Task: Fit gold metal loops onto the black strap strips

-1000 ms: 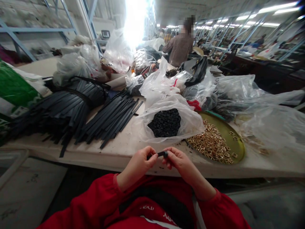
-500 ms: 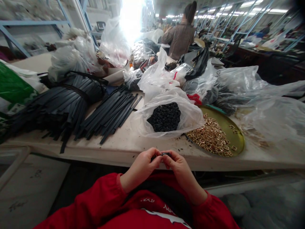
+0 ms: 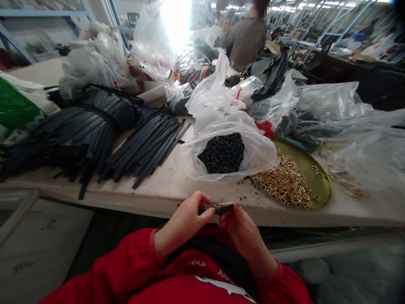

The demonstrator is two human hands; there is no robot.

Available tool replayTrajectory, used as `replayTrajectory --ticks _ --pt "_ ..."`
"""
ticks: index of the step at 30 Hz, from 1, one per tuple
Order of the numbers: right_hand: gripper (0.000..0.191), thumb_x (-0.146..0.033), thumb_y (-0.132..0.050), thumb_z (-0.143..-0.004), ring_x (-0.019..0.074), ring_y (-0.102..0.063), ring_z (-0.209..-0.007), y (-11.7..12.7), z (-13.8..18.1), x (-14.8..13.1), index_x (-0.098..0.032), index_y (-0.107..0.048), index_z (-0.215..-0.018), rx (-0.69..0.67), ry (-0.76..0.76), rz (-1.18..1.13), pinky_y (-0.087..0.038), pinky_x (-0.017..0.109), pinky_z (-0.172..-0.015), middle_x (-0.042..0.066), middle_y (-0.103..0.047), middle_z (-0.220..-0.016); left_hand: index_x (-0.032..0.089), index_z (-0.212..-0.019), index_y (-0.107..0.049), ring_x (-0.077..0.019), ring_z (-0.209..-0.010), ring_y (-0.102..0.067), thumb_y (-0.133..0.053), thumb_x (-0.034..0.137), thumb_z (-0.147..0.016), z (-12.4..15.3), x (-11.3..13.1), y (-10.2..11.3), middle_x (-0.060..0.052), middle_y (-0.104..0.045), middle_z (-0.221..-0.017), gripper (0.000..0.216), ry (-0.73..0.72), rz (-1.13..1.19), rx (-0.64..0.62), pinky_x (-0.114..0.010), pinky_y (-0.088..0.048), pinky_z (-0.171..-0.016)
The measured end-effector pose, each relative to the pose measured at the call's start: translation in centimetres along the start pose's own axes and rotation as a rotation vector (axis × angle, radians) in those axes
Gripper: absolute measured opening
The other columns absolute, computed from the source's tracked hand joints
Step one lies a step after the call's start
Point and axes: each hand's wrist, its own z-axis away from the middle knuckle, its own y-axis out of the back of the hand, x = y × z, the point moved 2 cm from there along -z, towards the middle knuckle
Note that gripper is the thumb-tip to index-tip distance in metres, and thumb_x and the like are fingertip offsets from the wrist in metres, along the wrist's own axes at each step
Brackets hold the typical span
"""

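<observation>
Both my hands meet just in front of the table's near edge, over my lap. My left hand [image 3: 186, 217] pinches one end of a small black strap piece [image 3: 221, 208], and my right hand [image 3: 242, 230] pinches the other end. Something small and metallic shows on the piece between my fingertips. Just beyond my hands lies an open clear bag of small black parts [image 3: 223, 153]. To its right sits a round brass-coloured tray [image 3: 318, 177] heaped with several gold buckles [image 3: 286, 183].
Black straps [image 3: 142, 150] lie piled on the table's left half, beside a larger bundle [image 3: 79, 135]. Clear plastic bags [image 3: 332, 114] crowd the back and right. A person in a brown top [image 3: 245, 38] stands at the far end. A green sack [image 3: 15, 105] sits at left.
My hands came together close over the piece, then drew slightly apart again, with the black piece now showing past my right fingertips. The view tilted a little.
</observation>
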Motion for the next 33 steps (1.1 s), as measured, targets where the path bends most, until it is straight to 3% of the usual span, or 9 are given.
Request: replayTrajectory --ticks 5,11,17,20,26,33 --pt "0.024 -0.042 -0.065 -0.072 0.0082 -0.048 -0.053 -0.3 -0.2 0.6 -0.021 -0.061 -0.082 -0.013 -0.056 -0.031 -0.039 0.021 -0.052 -0.002 -0.058 -0.064 0.018 -0.079 -0.054 -0.0135 -0.064 -0.053 -0.054 0.034 -0.076 0.1 -0.2 0.0 0.002 -0.06 -0.071 0.016 0.015 -0.06 0.005 -0.024 -0.038 -0.057" --pt "0.03 -0.037 -0.075 -0.062 0.0061 -0.045 -0.05 -0.6 -0.2 0.8 -0.018 -0.056 -0.078 -0.145 -0.284 -0.093 -0.037 0.019 -0.051 -0.005 -0.052 -0.06 0.019 -0.083 -0.055 -0.0161 -0.069 -0.057 -0.056 0.035 -0.075 0.5 -0.3 -0.2 0.0 -0.063 -0.077 0.018 0.013 -0.096 -0.009 -0.026 -0.04 -0.061" --pt "0.031 -0.033 -0.075 -0.062 0.0067 -0.047 -0.056 -0.4 0.1 1.0 -0.017 -0.055 -0.079 -0.229 -0.353 -0.11 -0.037 0.018 -0.053 -0.002 -0.054 -0.067 0.02 -0.084 -0.056 -0.0167 -0.069 -0.058 -0.056 0.033 -0.075 0.9 -0.5 -0.5 0.0 -0.064 -0.077 0.016 0.004 -0.163 -0.044 -0.025 -0.04 -0.059" --pt "0.035 -0.034 -0.076 -0.059 0.0068 -0.047 -0.056 -0.6 0.4 1.5 -0.017 -0.054 -0.081 -0.251 -0.35 -0.063 -0.035 0.018 -0.052 -0.003 -0.054 -0.068 0.02 -0.084 -0.056 -0.0171 -0.069 -0.058 -0.055 0.032 -0.075 1.1 -0.6 -0.7 -0.001 -0.065 -0.077 0.016 -0.003 -0.185 -0.059 -0.025 -0.04 -0.059" --pt "0.039 -0.036 -0.077 -0.056 0.0075 -0.045 -0.052 -0.9 0.7 1.6 -0.02 -0.047 -0.074 -0.171 -0.258 0.026 -0.031 0.018 -0.05 -0.006 -0.052 -0.059 0.02 -0.087 -0.059 -0.0184 -0.074 -0.059 -0.052 0.035 -0.077 1.3 -0.7 -0.7 -0.002 -0.066 -0.081 0.019 -0.003 -0.168 -0.06 -0.027 -0.041 -0.063" --pt "0.044 -0.036 -0.078 -0.055 0.007 -0.037 -0.051 -0.7 1.2 1.4 -0.019 -0.038 -0.06 -0.222 -0.248 0.002 -0.027 0.019 -0.051 -0.007 -0.045 -0.054 0.018 -0.083 -0.06 -0.0163 -0.071 -0.057 -0.056 0.032 -0.074 1.7 -0.5 -1.0 -0.001 -0.065 -0.079 0.017 0.02 -0.083 -0.119 -0.025 -0.041 -0.061"
